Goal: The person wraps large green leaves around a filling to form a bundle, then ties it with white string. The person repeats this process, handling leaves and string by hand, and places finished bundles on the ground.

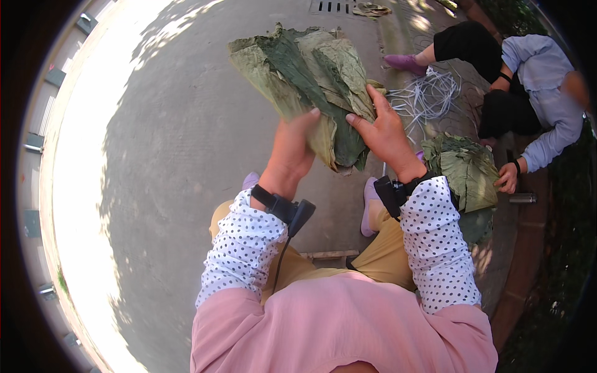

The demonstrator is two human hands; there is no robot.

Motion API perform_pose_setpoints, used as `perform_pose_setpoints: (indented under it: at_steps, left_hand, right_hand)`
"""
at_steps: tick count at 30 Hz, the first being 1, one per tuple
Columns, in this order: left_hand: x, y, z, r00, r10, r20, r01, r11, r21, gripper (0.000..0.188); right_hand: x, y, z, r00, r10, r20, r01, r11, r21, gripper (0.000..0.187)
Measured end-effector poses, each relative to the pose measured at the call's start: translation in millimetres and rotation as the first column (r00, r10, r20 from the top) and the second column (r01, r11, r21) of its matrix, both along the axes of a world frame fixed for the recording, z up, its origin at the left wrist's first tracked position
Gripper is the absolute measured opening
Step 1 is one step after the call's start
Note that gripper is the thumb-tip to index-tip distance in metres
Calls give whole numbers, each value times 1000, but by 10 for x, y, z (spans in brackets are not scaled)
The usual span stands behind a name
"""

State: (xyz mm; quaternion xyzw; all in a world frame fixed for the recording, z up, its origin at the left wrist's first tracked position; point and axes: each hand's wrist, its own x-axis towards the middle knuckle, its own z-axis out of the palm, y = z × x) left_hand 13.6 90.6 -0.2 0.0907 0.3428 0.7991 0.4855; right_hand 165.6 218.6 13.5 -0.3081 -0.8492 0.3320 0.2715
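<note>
The left hand (295,144) and right hand (387,133) grip dried leaves (311,87) at twelve o'clock. White cords (430,94) lie at two.

leaves (311,81): mottled green-tan | cord (432,94): white | sleeves (239,245): white, dark-dotted | shirt (348,320): pink | trousers (390,252): mustard

1. Leaf bundle (298,74): between left hand (293,143) and right hand (390,133), over pavement (186,124).
2. Cord tangle (432,93): on pavement, right of bundle, toward right edge.
3. Leaf stack (469,171): nearer than cord tangle, right of right hand.
4. Co-worker (547,74): along pavement's right edge, one hand at stack's right edge.
5. Cylinder (522,198): just right of stack.
6. Drain grate (333,7): pavement's far end, loose leaf (372,9) right beside.
</note>
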Motion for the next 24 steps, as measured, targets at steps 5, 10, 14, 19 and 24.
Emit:
perform_pose_setpoints:
  at_steps: [5, 10, 14, 19, 24]
  left_hand:
    - [12, -57, 35, 1000, -23, 9, 22, 999, 27, 45]
    - [-39, -63, -43, 997, -32, 76, 27, 997, 67, 43]
    - [-65, -42, -101, 989, -17, 146, 6, 997, 75, 42]
    - [-88, -48, -126, 996, -34, 85, 28, 997, 69, 43]
    - [-70, -46, -95, 994, -41, 99, 33, 996, 78, 42]
  right_hand:
    - [16, 168, 34, 996, -36, -77, 15, 968, -250, 42]
    - [40, 305, -111, 859, -232, -456, -239, 606, -758, 34]
    - [10, 309, -49, 734, -464, -496, -458, 201, -866, 37]
    - [-19, 307, 18, 739, -417, -530, -450, 279, -848, 41]
    - [-11, 386, -27, 707, -506, -494, -426, 253, -869, 44]
